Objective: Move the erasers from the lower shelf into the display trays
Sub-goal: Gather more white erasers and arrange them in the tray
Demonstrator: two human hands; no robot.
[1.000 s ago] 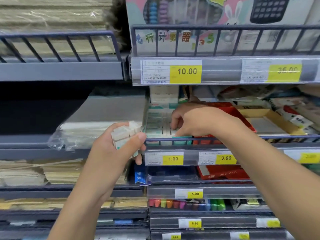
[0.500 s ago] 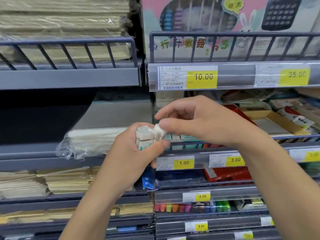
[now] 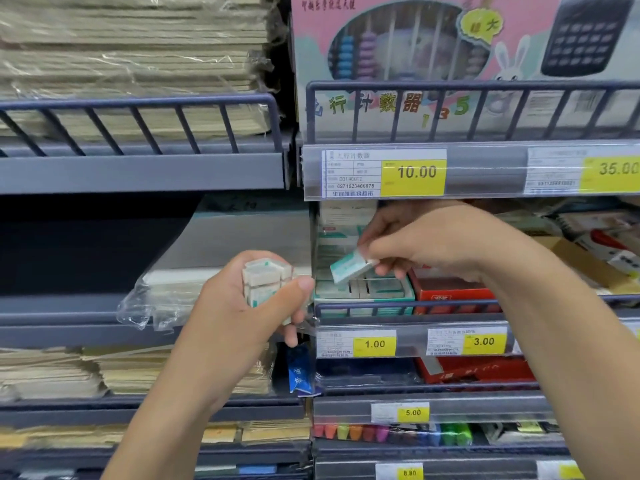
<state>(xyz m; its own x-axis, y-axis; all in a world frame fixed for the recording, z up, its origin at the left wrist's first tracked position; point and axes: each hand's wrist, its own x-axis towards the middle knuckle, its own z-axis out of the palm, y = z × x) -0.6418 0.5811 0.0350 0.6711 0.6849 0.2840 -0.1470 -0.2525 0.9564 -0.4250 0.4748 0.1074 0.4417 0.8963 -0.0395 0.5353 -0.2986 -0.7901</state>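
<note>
Right hand [image 3: 429, 242] pinches one eraser [image 3: 350, 266] above the display tray [image 3: 363, 292]. Left hand [image 3: 256, 303] grips several stacked erasers [image 3: 265, 280]; exact count unclear.

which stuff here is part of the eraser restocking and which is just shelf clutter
In the job:
right hand pinching one eraser
left hand gripping eraser stack
display tray

Just there:
abacus box
red box
highlighters
paper bundles

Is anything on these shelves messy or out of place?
Yes. A blue packet hangs crookedly in the gap between the shelf sections, and torn clear plastic wrap spills over the shelf edge left of the eraser tray. Nothing looks broken.
</note>
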